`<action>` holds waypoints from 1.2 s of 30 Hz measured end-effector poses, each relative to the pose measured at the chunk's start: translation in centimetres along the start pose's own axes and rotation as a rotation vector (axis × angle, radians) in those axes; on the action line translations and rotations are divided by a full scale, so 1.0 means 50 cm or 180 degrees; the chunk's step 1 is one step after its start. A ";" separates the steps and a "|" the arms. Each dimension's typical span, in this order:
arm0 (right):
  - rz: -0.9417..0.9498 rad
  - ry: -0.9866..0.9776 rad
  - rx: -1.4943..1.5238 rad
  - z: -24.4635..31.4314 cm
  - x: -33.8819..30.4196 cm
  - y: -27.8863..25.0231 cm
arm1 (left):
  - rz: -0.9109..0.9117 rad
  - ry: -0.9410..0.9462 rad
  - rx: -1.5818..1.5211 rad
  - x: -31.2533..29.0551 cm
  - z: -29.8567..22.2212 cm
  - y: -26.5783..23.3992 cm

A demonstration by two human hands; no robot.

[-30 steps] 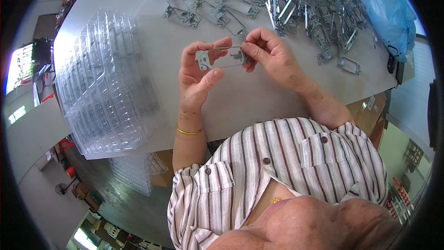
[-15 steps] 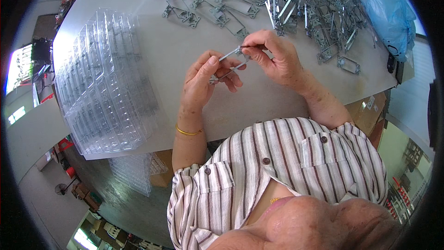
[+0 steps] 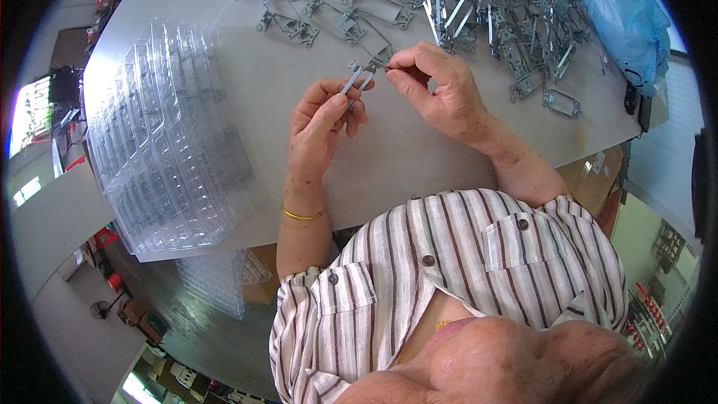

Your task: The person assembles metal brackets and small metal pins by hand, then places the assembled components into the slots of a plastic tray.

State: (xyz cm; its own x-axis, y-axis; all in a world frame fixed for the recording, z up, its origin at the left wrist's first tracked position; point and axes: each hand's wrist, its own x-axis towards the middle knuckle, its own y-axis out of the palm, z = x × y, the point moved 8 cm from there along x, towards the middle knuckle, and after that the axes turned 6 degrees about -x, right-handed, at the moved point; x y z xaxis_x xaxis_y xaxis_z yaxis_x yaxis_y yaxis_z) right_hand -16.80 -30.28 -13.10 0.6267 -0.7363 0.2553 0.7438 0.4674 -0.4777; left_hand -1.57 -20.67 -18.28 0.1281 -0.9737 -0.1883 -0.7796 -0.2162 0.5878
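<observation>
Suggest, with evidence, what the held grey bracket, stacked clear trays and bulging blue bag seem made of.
Grey two-barred bracket: probably metal, satin finish; pale sheen along its bars.
Clear ribbed trays: likely thin plastic, glossy; see-through with highlights.
Blue bag: seemingly plastic film; shiny, crinkled.

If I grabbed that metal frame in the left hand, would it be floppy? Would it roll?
The metal frame is probably stiff: it looks straight, not sagging, in the left hand. It may be light, since it looks thin. Rolling seems unlikely, as it's angular, not round.
</observation>
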 end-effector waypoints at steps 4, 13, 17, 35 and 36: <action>-0.0055 -0.0075 -0.0023 0.005 0.001 -0.001 | 0.0017 0.0122 0.0201 -0.002 -0.005 0.001; 0.0117 0.0642 0.0976 -0.016 -0.007 0.015 | -0.0012 0.0146 0.0997 -0.005 -0.018 0.008; 0.0555 0.1137 0.1330 -0.024 -0.008 0.029 | -0.0017 0.0162 0.1067 -0.009 -0.017 0.007; 0.0891 0.1081 0.1281 -0.052 -0.016 0.051 | 0.0081 0.0736 0.2459 -0.013 -0.042 0.050; 0.0773 0.1017 0.1195 -0.053 -0.015 0.045 | 0.0143 0.0627 0.2600 -0.011 -0.036 0.055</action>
State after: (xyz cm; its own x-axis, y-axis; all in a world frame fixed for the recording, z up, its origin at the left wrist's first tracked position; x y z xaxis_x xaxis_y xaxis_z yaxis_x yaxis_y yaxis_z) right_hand -16.19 -29.97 -16.60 0.7325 -0.6700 -0.1207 0.6550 0.7419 -0.1434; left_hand -2.67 -20.84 -15.14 0.1319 -0.9912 0.0071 -0.9754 -0.1310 -0.1772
